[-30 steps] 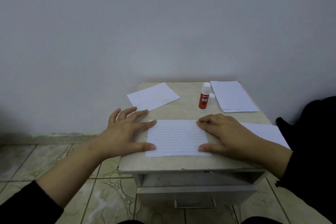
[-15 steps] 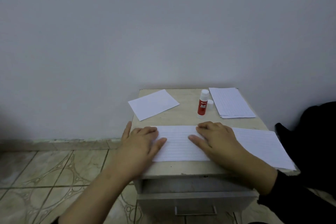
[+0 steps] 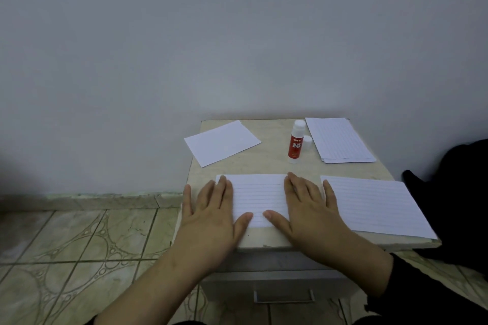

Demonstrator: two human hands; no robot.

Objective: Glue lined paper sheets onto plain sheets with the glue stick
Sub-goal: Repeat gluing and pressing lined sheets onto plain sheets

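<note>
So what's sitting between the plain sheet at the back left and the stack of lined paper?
The head view shows the glue stick standing upright there, its white cap beside it on the tabletop.

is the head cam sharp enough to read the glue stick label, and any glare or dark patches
Head view: dim, flat light with no glare; the glue stick label reads only as blurry white letters on red; the ruled lines on the lined sheet between the left hand and right hand stay visible; the wall darkens toward the left edge, and wide-angle bending skews the table edges.
</note>
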